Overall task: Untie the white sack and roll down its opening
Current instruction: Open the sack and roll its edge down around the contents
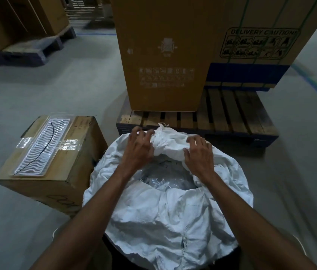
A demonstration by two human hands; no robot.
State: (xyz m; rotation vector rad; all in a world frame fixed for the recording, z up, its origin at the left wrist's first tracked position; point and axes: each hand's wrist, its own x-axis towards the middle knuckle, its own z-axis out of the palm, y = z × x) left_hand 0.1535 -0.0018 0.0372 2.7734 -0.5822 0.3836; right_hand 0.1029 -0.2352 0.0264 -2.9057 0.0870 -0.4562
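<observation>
Two tall brown cardboard boxes (163,55) sit on a wooden slatted pallet (231,112) up ahead on the grey concrete floor (56,84); right below the camera is the big crumpled white woven sack (163,211), mouth partly open with clear plastic (165,180) showing inside; a smaller brown cardboard box (56,162) with a wavy clear plastic tray (42,147) on top is just left of it. Left hand (140,149) has its fingers curled, clawing at the bunched knot of fabric (159,137) at the sack's far edge; right hand (198,154) grips the rim beside it, fingers bent into the cloth.
</observation>
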